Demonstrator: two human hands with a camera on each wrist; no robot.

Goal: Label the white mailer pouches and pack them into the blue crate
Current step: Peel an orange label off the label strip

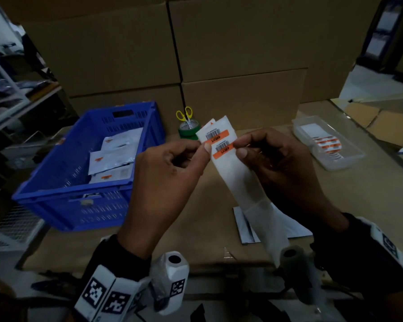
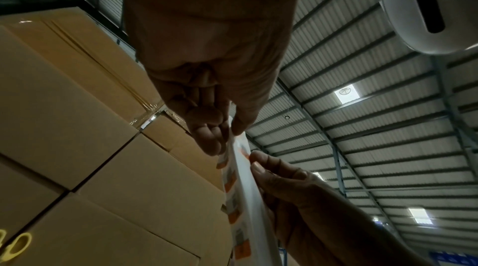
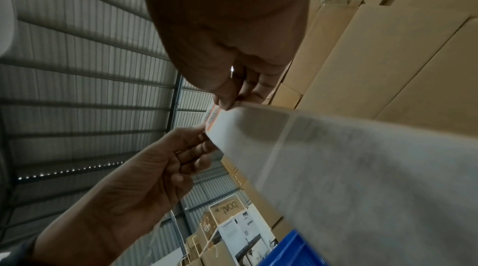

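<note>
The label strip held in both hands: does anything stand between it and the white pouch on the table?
Nothing visible does. The label strip, pinched by the left hand and right hand, hangs directly over the white pouch.

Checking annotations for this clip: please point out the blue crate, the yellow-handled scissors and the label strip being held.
blue crate (image 1: 56, 194): head view, near rim.
yellow-handled scissors (image 1: 188, 112): head view, right handle loop.
label strip (image 1: 233, 173): head view, bare white backing below the orange labels.

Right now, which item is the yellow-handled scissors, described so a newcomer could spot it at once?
Start at the blue crate on the left. Just past its far right corner a green tape roll stands against the cardboard boxes. The scissors stand in its core, the only yellow thing there.
</note>
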